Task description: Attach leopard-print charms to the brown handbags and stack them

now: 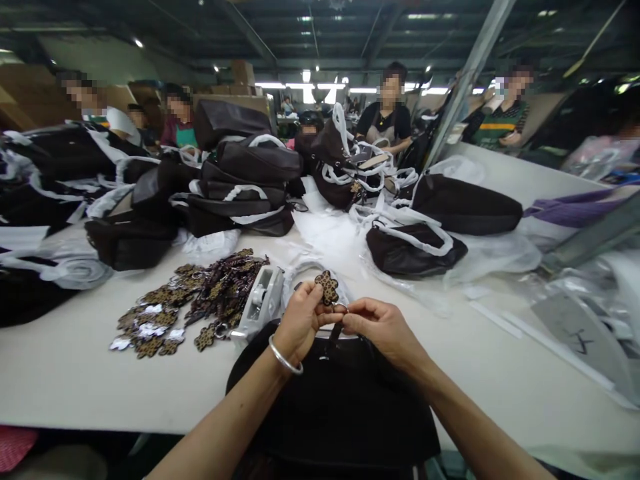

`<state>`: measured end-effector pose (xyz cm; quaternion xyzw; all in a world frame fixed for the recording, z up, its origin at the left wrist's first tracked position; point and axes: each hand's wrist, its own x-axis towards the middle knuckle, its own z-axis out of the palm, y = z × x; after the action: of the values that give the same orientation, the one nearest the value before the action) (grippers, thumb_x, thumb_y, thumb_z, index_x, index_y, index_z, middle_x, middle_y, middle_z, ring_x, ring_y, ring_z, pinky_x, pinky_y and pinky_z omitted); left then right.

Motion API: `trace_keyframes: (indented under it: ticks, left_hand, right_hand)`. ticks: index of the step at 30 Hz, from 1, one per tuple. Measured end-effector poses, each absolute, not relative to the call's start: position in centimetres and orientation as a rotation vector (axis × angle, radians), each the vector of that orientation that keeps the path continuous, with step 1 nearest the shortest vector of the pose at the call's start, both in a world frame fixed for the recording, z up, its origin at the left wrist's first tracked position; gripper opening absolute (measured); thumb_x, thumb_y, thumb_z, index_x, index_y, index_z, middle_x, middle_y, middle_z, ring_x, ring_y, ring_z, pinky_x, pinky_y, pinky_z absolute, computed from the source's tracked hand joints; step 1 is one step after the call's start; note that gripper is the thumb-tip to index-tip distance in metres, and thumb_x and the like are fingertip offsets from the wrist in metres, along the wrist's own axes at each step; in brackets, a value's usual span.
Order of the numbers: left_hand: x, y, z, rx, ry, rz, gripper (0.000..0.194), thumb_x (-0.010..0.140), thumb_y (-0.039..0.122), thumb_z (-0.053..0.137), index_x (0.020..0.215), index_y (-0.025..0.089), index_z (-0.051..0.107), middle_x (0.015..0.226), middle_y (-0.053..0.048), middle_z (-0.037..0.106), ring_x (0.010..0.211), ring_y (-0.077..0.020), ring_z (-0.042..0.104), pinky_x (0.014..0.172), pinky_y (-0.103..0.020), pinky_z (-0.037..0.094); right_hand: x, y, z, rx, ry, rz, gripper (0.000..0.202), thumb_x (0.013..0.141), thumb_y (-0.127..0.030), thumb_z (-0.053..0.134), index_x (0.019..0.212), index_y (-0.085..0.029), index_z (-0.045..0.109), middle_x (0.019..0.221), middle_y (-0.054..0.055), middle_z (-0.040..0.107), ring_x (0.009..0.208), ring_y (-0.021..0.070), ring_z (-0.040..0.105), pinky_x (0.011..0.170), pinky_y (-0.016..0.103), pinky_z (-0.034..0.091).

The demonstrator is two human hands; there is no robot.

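A flower-shaped key-ring charm (327,287), brown with a spotted pattern, is pinched in my left hand (301,317). My right hand (383,328) is closed at the charm's metal ring (341,308), thumb and fingers pressed together on it. Below the ring hangs a dark strap (333,339), against the top of a black handbag (340,400). This bag stands in front of me at the table's edge, under both wrists. Exactly how ring and strap join is hidden by my fingers.
Left of the bag lies a heap of similar charms (220,290) beside a grey tape dispenser (260,300). Dark handbags with white-wrapped handles (245,180) are piled at the back. Plastic wrap (500,257) lies on the right. Several people stand beyond the table (60,380).
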<state>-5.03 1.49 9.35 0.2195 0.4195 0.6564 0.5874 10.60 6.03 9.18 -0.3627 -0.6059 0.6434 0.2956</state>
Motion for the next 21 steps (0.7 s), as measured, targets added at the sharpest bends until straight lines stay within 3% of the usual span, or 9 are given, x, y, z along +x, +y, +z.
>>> trace_keyframes:
  ticks: [3,7,11,16,21]
  left_hand:
    - [-5.1,1.7,9.0,0.576,1.018,1.559,0.026,0.081,0.036,0.066,0.087,0.017,0.049,0.08,0.001,0.057,0.069,-0.0113,0.064,0.054,-0.019,0.055]
    - [-4.9,1.6,8.4,0.824,1.164,1.581,0.021,0.084,0.034,0.062,0.089,0.016,0.055,0.085,-0.001,0.058,0.076,-0.011,0.058,0.069,-0.024,0.055]
    - [-4.1,0.3,7.6,1.219,1.353,1.41,0.015,0.088,0.031,0.056,0.094,0.017,0.055,0.086,0.0,0.059,0.077,-0.0132,0.057,0.075,-0.027,0.05]
    - [-3.8,-0.8,7.4,1.472,1.533,1.307,0.011,0.088,0.029,0.056,0.09,0.018,0.058,0.083,-0.001,0.06,0.081,-0.0152,0.056,0.08,-0.028,0.045]
    - [-4.8,0.3,8.2,1.1,1.235,1.361,0.019,0.088,0.035,0.056,0.093,0.017,0.056,0.086,-0.002,0.062,0.078,-0.0146,0.06,0.067,-0.025,0.05]
  right_hand:
    - [10.8,6.1,8.8,-0.942,-1.519,1.722,0.028,0.073,-0.041,0.076,0.079,-0.014,0.07,0.074,0.003,0.069,0.067,0.0154,0.063,0.068,0.029,0.053]
    - [11.2,6.4,8.3,-0.881,-1.1,1.9,0.03,0.072,-0.041,0.079,0.077,-0.015,0.066,0.075,0.003,0.068,0.065,0.0137,0.062,0.062,0.026,0.052]
    - [11.6,6.7,7.8,-0.862,-0.898,1.912,0.03,0.068,-0.038,0.082,0.077,-0.015,0.065,0.074,0.003,0.068,0.067,0.0135,0.063,0.062,0.023,0.049]
    - [12.6,6.6,7.7,-0.936,-1.005,1.839,0.031,0.07,-0.04,0.079,0.076,-0.015,0.064,0.07,0.002,0.066,0.061,0.0122,0.059,0.059,0.023,0.046]
    - [14.0,6.2,8.6,-1.019,-1.572,1.737,0.026,0.079,-0.04,0.07,0.073,-0.015,0.065,0.064,0.001,0.063,0.056,0.0115,0.053,0.054,0.023,0.04]
